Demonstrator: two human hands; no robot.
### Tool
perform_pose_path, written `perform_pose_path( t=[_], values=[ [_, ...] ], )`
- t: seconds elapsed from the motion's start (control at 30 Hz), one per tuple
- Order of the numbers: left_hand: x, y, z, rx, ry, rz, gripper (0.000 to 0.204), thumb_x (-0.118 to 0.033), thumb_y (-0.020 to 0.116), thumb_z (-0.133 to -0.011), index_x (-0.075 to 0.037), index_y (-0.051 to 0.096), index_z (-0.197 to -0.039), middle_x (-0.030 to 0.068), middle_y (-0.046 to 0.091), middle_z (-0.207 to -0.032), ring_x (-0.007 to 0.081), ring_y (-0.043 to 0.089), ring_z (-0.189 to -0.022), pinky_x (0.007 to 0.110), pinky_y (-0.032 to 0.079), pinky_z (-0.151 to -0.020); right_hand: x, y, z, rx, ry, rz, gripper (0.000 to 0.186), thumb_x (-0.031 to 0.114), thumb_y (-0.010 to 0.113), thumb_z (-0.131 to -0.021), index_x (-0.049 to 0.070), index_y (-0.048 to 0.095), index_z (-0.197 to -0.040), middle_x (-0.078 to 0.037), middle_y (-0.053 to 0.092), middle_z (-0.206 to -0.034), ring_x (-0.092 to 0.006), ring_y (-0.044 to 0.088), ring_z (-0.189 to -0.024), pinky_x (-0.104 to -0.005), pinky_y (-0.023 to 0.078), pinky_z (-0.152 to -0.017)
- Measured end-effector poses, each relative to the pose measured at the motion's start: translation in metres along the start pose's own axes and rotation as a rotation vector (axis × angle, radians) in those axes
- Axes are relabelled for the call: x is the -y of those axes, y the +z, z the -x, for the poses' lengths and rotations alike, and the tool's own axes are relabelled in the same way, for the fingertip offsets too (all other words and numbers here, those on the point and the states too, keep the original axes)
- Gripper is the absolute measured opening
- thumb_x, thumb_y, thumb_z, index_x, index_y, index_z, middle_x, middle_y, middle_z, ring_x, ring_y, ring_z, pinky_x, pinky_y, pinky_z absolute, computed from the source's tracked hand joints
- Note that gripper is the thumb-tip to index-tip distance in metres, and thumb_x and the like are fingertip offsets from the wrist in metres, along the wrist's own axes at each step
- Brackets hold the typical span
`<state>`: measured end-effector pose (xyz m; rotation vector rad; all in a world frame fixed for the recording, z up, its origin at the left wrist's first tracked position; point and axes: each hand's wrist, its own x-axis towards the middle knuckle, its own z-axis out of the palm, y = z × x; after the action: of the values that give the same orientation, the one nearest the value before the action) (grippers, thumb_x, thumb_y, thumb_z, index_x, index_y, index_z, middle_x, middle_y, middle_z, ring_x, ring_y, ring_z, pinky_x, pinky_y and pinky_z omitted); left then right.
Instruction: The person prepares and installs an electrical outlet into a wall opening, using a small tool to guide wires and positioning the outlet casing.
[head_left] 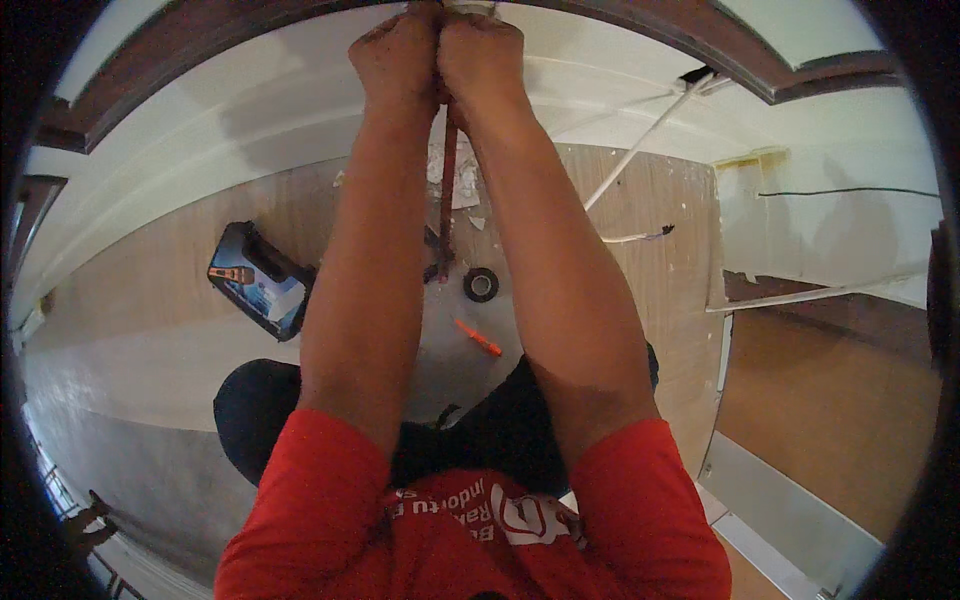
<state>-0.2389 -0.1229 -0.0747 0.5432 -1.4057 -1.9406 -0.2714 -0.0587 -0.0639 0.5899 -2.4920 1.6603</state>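
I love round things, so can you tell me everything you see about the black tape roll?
The black tape roll is a thick, dark ring with a paler ring inside. It looks like plastic tape, but it's too small to see its loose end. It lies flat on the wood-look surface, seen from above between the person's forearms. An orange tool lies just below it in the picture, apart from it. Only the surface seems to touch it.

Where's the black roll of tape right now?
In the head view, the black roll of tape shows between the forearms, nearer the right forearm, just right of the reddish-brown strip's lower end and above the orange tool.
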Motion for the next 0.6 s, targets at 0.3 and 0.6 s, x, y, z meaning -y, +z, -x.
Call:
perform_pose_path(
  t=[0.3, 0.6],
  values=[
    [-0.014, -0.021, 0.008, 0.199, 0.566, -1.205, 0.03, -0.02, 0.069, -0.08, -0.017, 0.066, -0.11, 0.0089, 0.072, -0.099, 0.0294, 0.068, -0.096, 0.035, 0.053, -0.084, 0.002, 0.011, 0.013, -0.155, -0.04, -0.144, 0.022, 0.011, 0.053, -0.08, -0.004, 0.066, -0.069, -0.023, 0.066, -0.069, -0.0363, 0.066, -0.068, -0.0475, 0.051, -0.066],
    [-0.025, -0.013, 0.005, 0.236, 0.11, -0.981, 0.053, -0.02, 0.071, -0.079, -0.016, 0.056, -0.13, 0.0127, 0.066, -0.12, 0.0345, 0.063, -0.11, 0.044, 0.051, -0.093, -0.015, 0.022, -0.002, -0.201, -0.158, -0.07, 0.017, 0.01, 0.055, -0.078, 0.001, 0.067, -0.07, -0.023, 0.067, -0.071, -0.0385, 0.067, -0.068, -0.0495, 0.052, -0.065]
  ],
)
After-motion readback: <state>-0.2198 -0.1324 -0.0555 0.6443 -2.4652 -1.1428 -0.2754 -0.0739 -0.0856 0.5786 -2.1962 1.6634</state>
